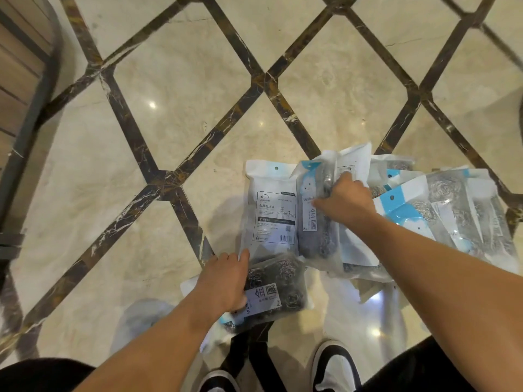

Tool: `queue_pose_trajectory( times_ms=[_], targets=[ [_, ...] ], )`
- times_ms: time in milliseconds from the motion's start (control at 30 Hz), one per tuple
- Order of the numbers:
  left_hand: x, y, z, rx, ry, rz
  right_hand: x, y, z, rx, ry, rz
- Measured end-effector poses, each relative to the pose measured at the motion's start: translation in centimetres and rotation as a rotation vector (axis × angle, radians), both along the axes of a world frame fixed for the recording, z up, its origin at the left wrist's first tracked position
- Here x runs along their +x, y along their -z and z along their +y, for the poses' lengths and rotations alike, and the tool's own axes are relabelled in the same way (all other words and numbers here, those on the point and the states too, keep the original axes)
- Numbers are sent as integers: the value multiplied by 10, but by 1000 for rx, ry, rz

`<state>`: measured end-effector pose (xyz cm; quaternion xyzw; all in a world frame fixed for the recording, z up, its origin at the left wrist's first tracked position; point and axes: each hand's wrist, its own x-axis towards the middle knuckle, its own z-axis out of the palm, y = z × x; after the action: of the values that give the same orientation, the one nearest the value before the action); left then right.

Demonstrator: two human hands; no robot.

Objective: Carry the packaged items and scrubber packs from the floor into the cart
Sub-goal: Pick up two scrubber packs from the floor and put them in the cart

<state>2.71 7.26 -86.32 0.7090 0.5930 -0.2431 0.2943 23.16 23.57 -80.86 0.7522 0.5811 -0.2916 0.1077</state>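
Note:
Several clear bags of steel scrubbers lie in a heap on the marble floor, low and right of centre. My left hand [226,281] grips a scrubber pack [271,290] at the near edge of the heap, thumb on top. My right hand [343,198] is closed around the top of another scrubber pack [317,222] with a blue header, lifting it off the pile. A white-backed pack [270,205] lies flat between the two hands, label up. More packs [458,210] are spread out to the right, partly hidden under my right forearm.
A cart [19,89] with a dark frame and wooden slats stands at the left edge. My two shoes [334,366] are at the bottom, just below the heap. Dark diamond-pattern strips cross the pale floor [175,89].

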Motion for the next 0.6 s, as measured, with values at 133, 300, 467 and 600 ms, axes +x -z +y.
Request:
queue_pose_trajectory(
  times_ms=[133, 300, 467, 600],
  targets=[
    [9, -2, 6, -141, -161, -63, -10, 11, -11, -105, 102, 200],
    [17, 0, 6, -169, -185, -126, -9, 10, -13, -92, 87, 214],
    [17, -1, 4, -172, -101, -135, -5, 1, -6, -35, 158, 235],
    [13, -10, 18, -156, -75, -216, -3, -7, -4, 54, 229, 235]
  ],
)
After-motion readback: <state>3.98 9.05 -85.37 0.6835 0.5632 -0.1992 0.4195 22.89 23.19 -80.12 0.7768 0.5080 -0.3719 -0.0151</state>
